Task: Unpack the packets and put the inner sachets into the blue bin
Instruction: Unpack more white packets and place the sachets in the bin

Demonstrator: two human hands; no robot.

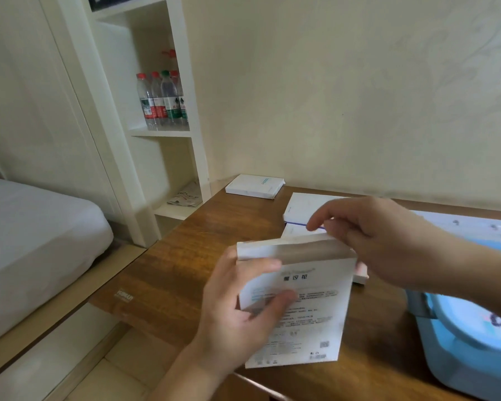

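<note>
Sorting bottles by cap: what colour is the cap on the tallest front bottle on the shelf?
Green, seen in the head view.

Water bottles stand on a white shelf beside a bed.

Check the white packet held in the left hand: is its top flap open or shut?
Open. The packet's top flap is lifted, showing its brown inner side, with the right hand at its corner. The left hand grips the body.

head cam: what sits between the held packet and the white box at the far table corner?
In the head view, a flat white packet lies on the table between the held packet and the corner box; bare wood surrounds it.
</note>
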